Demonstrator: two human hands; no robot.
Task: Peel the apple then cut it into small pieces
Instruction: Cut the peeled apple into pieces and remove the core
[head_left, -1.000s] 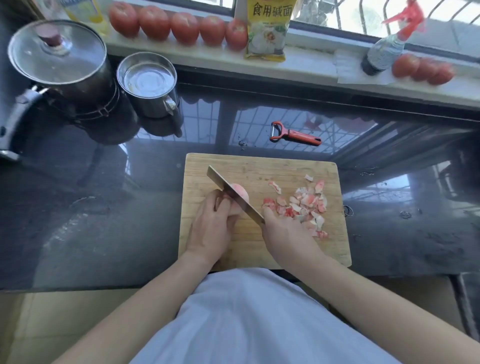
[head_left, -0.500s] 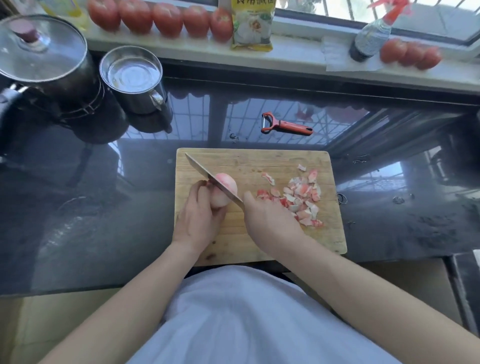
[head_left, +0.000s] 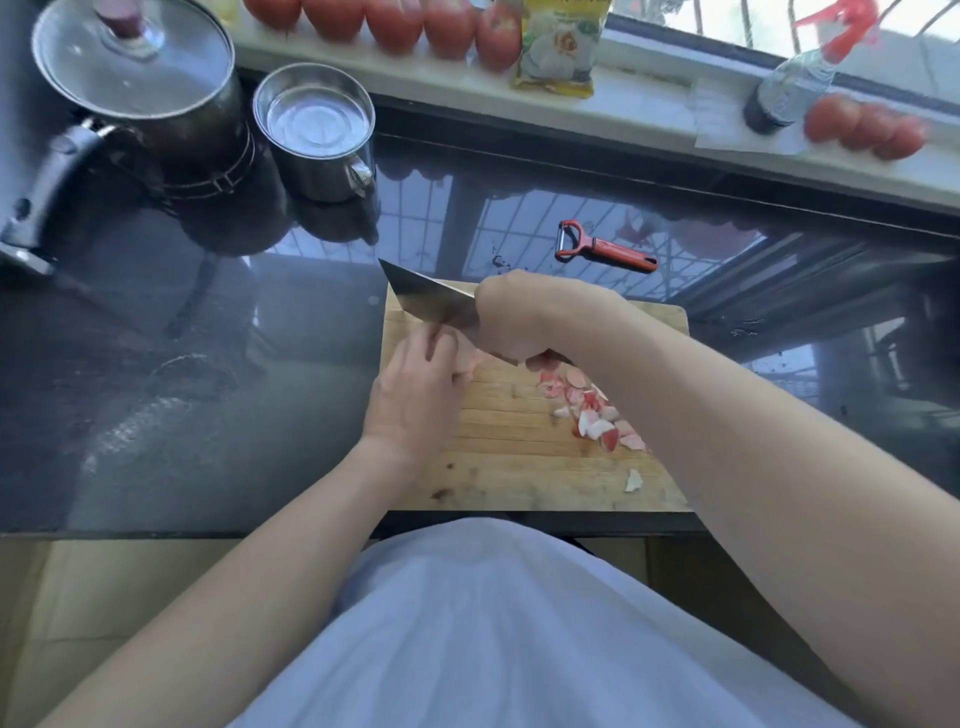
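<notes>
While my left hand steadies the pale peeled apple at the worn wooden cutting board's far-left corner, my right hand, wrapped round the broad steel cleaver, must next chop straight down clear of my fingertips.

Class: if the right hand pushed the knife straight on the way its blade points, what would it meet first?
Past the cutting board edge, probably bare counter; further along, perhaps the pot, though depth is unclear.

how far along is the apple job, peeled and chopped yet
Peeling looks done: red and white peel scraps lie on the cutting board and the peeler lies aside on the counter. In hand: the right hand holds the knife, raised; the left hand grips the mostly hidden apple. No cut flesh pieces show, so chopping remains.
</notes>
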